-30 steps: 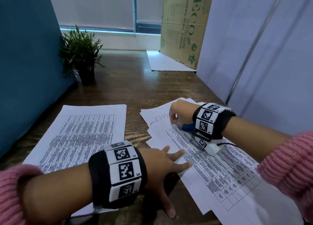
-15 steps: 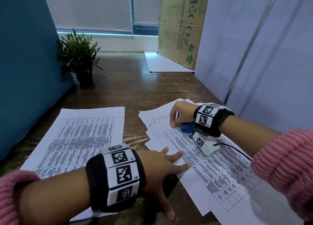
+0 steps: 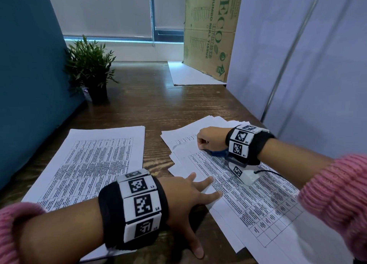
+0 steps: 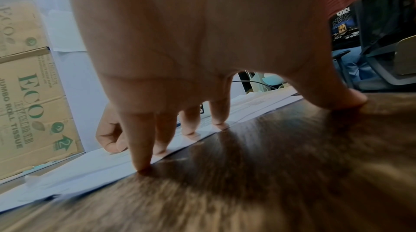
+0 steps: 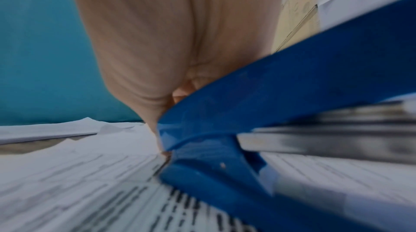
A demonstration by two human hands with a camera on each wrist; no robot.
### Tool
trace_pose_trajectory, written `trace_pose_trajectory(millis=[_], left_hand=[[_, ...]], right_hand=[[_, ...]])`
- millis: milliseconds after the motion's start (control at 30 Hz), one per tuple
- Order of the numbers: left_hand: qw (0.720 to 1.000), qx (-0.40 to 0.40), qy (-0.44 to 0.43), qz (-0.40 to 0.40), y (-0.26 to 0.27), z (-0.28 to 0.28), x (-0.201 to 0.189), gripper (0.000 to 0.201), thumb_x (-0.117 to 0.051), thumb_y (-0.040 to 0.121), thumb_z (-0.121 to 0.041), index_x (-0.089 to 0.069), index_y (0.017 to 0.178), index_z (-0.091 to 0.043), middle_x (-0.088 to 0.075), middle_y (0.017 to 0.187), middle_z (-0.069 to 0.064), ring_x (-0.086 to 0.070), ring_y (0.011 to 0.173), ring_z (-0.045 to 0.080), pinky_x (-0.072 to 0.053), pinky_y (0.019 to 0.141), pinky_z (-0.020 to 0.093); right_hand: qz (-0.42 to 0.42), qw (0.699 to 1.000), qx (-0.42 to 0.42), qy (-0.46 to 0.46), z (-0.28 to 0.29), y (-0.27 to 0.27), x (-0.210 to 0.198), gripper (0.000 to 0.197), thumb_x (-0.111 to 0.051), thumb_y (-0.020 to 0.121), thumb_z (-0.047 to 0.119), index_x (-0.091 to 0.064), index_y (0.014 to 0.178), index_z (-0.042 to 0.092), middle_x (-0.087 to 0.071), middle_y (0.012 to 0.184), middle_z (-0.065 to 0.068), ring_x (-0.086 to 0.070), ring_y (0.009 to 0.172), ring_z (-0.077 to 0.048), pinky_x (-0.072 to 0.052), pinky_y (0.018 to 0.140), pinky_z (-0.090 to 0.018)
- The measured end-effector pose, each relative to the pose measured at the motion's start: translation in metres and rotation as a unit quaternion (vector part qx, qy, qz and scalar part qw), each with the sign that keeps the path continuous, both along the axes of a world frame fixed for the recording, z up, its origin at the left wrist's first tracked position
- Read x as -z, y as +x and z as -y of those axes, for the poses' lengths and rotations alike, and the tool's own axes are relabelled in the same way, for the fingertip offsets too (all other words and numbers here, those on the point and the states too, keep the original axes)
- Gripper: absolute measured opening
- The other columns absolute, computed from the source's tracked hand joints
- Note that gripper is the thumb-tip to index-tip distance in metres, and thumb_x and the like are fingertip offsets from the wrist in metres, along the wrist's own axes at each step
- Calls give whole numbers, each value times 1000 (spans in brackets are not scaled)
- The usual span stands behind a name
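The stapler (image 5: 292,75) was blue; the sheets (image 3: 258,204) were white with black printed tables; the tabletop (image 3: 158,108) showed brown wood grain.

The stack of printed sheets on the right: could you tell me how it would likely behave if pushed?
Probably fans apart: its sheets already lie skewed. Likely floppy if lifted, being thin paper. The left hand pressing it should limit sliding.

A small potted plant (image 3: 89,69) is sitting on the wooden table (image 3: 151,104) beside the teal partition (image 3: 25,75). A flattened ECO tissue carton (image 3: 208,31) is leaning by the white panel (image 3: 258,65) far right. A neat stack of printed sheets (image 3: 95,160) is lying near-left.
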State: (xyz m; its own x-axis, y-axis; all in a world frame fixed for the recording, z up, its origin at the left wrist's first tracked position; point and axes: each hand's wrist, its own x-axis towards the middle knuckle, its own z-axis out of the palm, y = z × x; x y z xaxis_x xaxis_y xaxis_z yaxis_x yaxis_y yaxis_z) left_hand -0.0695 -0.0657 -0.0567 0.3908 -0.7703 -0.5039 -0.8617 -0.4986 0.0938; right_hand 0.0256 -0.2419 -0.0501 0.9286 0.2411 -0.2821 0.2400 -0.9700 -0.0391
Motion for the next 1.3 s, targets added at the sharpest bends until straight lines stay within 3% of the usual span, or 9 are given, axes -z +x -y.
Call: trace_pose_trajectory(millis=[67, 133, 333, 500, 667, 833, 967, 1100, 1300], left_hand=[[1000, -1, -1, 1, 0, 0, 0, 112, -68, 65, -68, 9, 144, -48, 24, 152, -17, 11, 145, 23, -20, 114, 57], [1000, -1, -2, 0, 0, 0, 1, 113, -68, 65, -67, 9, 144, -48, 24, 153, -17, 11, 145, 23, -20, 114, 57], [1000, -1, 0, -3, 1, 0, 1, 113, -68, 64, -67, 9, 144, -49, 24, 153, -17, 12, 145, 23, -19, 114, 57], [1000, -1, 5, -4, 0, 0, 0, 113, -68, 64, -68, 10, 143, -49, 25, 152, -18, 13, 145, 24, -19, 114, 58], [1000, -1, 5, -8, 0, 0, -1, 112, -68, 65, -67, 11, 143, -49, 25, 152, -17, 14, 144, 24, -17, 114, 58], [1000, -1, 6, -8, 1, 1, -2, 112, -68, 66, -67, 11, 143, -49, 25, 153, -16, 13, 145, 25, -15, 115, 57], [1000, -2, 9, -8, 0, 1, -1, 112, -68, 66, -67, 11, 144, -48, 25, 153, -16, 14, 145, 24, -15, 115, 58], [1000, -3, 8, -9, 0, 0, -2, 112, -67, 66, -67, 10, 144, -48, 25, 153, -16, 14, 144, 24, -15, 115, 58], [1000, -1, 11, -8, 0, 1, -3, 112, -67, 66, -67, 10, 144, -47, 25, 153, -15, 14, 145, 25, -15, 114, 58]], right_hand=[[-9, 1000, 3, 4, 0, 0, -1, 27, -47, 94, 14, -63, 105, -6, -66, 110, -18, -58, 90, -34, -47, 89, -37], [-5, 1000, 5, 15, 2, 1, -2, 28, -48, 94, 14, -63, 105, -7, -66, 110, -19, -60, 101, -34, -47, 88, -36], [-12, 998, 7, 55, 8, 3, -6, 25, -47, 90, 7, -63, 97, -11, -68, 102, -23, -57, 81, -31, -41, 70, -28], [72, 997, -2, 30, 10, 2, -1, 14, -59, 83, 24, -70, 77, 17, -73, 83, 5, -64, 77, -14, -55, 79, -33], [61, 997, -21, 45, 3, -7, -7, 11, -62, 88, 17, -72, 87, 13, -72, 91, 3, -59, 80, -9, -46, 77, -21], [59, 998, -20, 13, 6, -5, -5, 6, -68, 82, 26, -71, 76, 25, -72, 80, 12, -64, 80, -4, -54, 81, -30], [45, 999, -20, 22, 0, -5, -8, 8, -67, 85, 17, -74, 87, 15, -74, 89, 3, -65, 83, -10, -53, 83, -27], [39, 999, -22, 16, -4, -4, -7, 12, -62, 87, 11, -73, 91, 9, -72, 95, -1, -59, 80, -11, -48, 72, -19], [44, 999, -27, 1, -6, -6, -5, 15, -58, 89, 13, -71, 94, 8, -71, 97, -2, -63, 90, -16, -51, 86, -30]])
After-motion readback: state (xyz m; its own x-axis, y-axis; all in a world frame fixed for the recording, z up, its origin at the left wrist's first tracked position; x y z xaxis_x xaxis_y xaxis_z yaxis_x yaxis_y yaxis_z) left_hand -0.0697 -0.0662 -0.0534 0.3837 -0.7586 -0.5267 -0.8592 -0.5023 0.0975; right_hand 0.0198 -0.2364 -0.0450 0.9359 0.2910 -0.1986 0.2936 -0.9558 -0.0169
